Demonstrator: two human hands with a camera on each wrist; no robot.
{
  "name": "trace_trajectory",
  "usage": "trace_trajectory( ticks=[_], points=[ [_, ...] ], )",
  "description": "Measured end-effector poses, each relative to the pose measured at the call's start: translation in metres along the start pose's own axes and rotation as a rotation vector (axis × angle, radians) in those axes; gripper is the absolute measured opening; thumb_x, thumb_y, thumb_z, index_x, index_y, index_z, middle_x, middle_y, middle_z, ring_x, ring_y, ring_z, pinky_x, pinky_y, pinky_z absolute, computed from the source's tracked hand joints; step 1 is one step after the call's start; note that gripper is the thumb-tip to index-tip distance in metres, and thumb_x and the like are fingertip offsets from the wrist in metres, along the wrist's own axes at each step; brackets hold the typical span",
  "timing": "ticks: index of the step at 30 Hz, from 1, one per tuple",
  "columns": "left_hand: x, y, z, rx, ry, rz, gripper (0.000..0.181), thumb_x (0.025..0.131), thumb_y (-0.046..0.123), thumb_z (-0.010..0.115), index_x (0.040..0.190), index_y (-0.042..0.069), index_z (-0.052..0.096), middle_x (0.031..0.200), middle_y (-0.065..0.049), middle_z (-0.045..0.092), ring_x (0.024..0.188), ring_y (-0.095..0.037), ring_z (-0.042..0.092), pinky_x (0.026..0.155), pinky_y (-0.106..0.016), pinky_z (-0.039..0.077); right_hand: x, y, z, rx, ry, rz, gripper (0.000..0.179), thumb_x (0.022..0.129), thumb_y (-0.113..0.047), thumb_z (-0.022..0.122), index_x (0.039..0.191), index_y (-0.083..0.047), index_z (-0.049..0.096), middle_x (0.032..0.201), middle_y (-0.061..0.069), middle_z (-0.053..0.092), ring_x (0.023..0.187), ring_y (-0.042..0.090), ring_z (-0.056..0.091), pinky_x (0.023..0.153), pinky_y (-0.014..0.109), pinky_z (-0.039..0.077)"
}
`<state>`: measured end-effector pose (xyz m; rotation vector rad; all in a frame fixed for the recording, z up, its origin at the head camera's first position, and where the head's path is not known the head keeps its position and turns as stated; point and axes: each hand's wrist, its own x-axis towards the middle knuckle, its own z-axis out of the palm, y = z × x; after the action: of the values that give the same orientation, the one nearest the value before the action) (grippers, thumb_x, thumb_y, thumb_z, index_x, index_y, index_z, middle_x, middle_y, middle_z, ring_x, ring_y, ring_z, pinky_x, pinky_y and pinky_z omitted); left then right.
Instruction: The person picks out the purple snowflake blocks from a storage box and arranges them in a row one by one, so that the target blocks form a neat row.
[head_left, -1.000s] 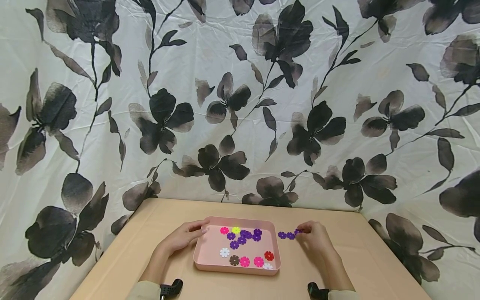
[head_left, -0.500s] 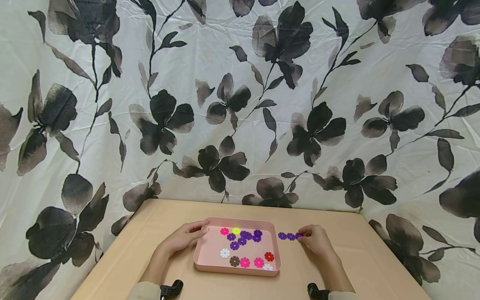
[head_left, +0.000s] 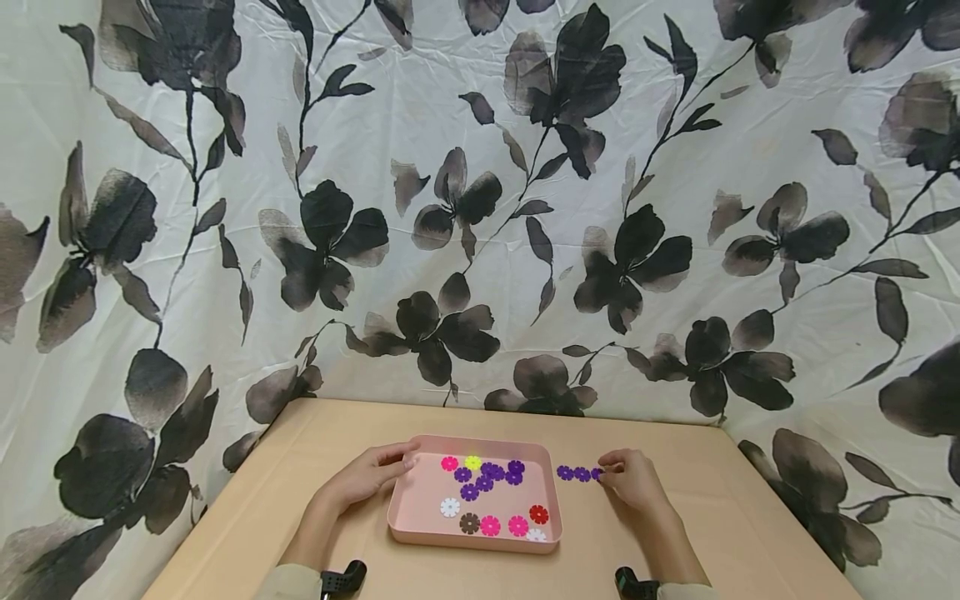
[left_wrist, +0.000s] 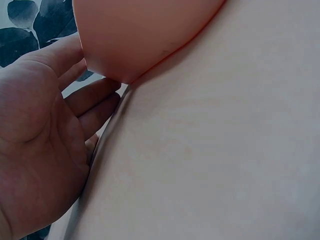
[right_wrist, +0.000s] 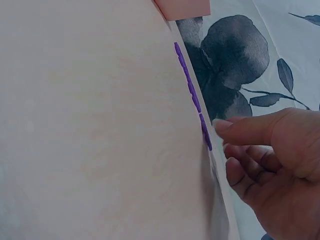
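Note:
A pink tray [head_left: 472, 539] holds small flower-shaped discs, among them a cluster of purple flower discs [head_left: 487, 471]. My left hand [head_left: 363, 477] holds the tray's left side; in the left wrist view its thumb goes behind the wall while other fingers touch the lower corner. Right of the tray, a row of several purple flower discs [right_wrist: 187, 77] lies flat on the table. My right hand [head_left: 637, 481] is at the right end of this row, its fingertips partly covering the last disc in the head view. The right wrist view shows the thumb tip just off that disc.
Pink [head_left: 449, 463], yellow [head_left: 472, 462], white [head_left: 450, 507], brown [head_left: 469, 523] and red [head_left: 538, 514] flower discs also lie in the tray. The light wooden-toned table [head_left: 420, 417] ends at a curtain [head_left: 525, 250] printed with dark flowers.
The last purple disc, tilted in my right fingers a second ago, now lies flat in line with the row. My right fingertips have shifted slightly right. My left hand and the tray stay put.

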<state>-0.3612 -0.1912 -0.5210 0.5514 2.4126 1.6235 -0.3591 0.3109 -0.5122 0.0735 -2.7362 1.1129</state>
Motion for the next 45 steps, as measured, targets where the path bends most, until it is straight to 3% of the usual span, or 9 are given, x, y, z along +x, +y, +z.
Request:
trace_trajectory(
  ticks=[7,16,23,27,32,45],
  points=[
    [0.000,0.001,0.000,0.001,-0.003,0.015,0.049,0.108,0.028,0.058,0.154,0.012,0.053,0.165,-0.011,0.042,0.157,-0.040,0.029,0.128,-0.060,0.022,0.002,-0.008,0.000,0.031,0.025,0.011,0.021,0.092,0.000,0.074,0.113,0.001,0.075,0.098,0.011,0.071,0.081,0.019,0.058,0.060,0.025,0.048],
    [0.001,-0.001,0.001,-0.001,0.004,0.004,0.049,0.107,0.029,0.059,0.153,0.012,0.053,0.165,-0.010,0.042,0.157,-0.039,0.029,0.128,-0.059,0.022,0.001,-0.029,0.007,0.075,0.046,0.017,0.025,0.093,-0.004,0.075,0.118,-0.001,0.074,0.103,0.012,0.069,0.089,0.023,0.061,0.066,0.025,0.051],
    [0.001,-0.002,0.001,-0.010,0.004,0.007,0.049,0.108,0.029,0.059,0.153,0.012,0.053,0.165,-0.010,0.042,0.157,-0.040,0.028,0.128,-0.060,0.021,0.002,-0.047,0.014,0.077,0.049,-0.071,0.024,0.092,-0.005,0.077,0.116,-0.003,0.075,0.111,0.017,0.072,0.094,0.022,0.066,0.072,0.024,0.055],
    [0.001,-0.001,0.001,0.000,0.007,0.003,0.049,0.108,0.029,0.058,0.153,0.012,0.053,0.165,-0.011,0.043,0.156,-0.041,0.028,0.128,-0.060,0.021,0.001,-0.060,0.019,0.099,0.048,-0.106,0.028,0.092,-0.006,0.079,0.119,-0.005,0.074,0.116,0.014,0.072,0.100,0.025,0.068,0.085,0.035,0.063],
    [0.002,-0.001,0.001,-0.004,0.008,-0.005,0.049,0.108,0.029,0.059,0.153,0.013,0.053,0.165,-0.010,0.042,0.157,-0.040,0.028,0.128,-0.059,0.021,-0.002,-0.078,0.028,0.147,0.026,-0.146,0.032,0.092,-0.005,0.078,0.124,-0.006,0.072,0.121,0.012,0.071,0.108,0.027,0.069,0.097,0.045,0.061],
    [0.003,-0.001,0.001,0.008,0.013,-0.007,0.049,0.107,0.030,0.059,0.153,0.013,0.054,0.165,-0.010,0.043,0.156,-0.040,0.029,0.128,-0.060,0.022,-0.004,-0.105,0.058,0.220,-0.093,-0.257,0.034,0.092,-0.002,0.077,0.125,-0.004,0.071,0.125,0.018,0.068,0.112,0.034,0.069,0.095,0.043,0.062]
  ],
)
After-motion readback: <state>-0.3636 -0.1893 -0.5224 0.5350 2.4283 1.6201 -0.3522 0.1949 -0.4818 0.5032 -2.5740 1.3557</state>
